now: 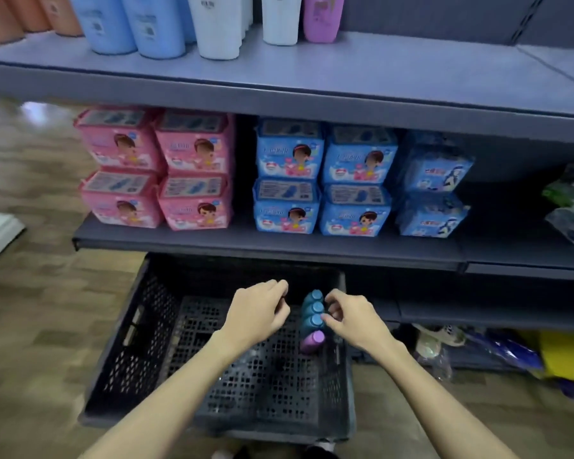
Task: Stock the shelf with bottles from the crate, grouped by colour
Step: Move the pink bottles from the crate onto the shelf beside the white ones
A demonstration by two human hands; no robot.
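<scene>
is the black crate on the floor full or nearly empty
Nearly empty. The crate holds only a row along its right wall: three blue bottles and one purple bottle. Bare mesh floor shows elsewhere.

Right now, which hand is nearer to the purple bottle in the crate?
Right. The right hand is just above and right of the purple bottle, fingertips at the neighbouring blue bottles. The left hand sits farther off, to its left over the crate.
</scene>
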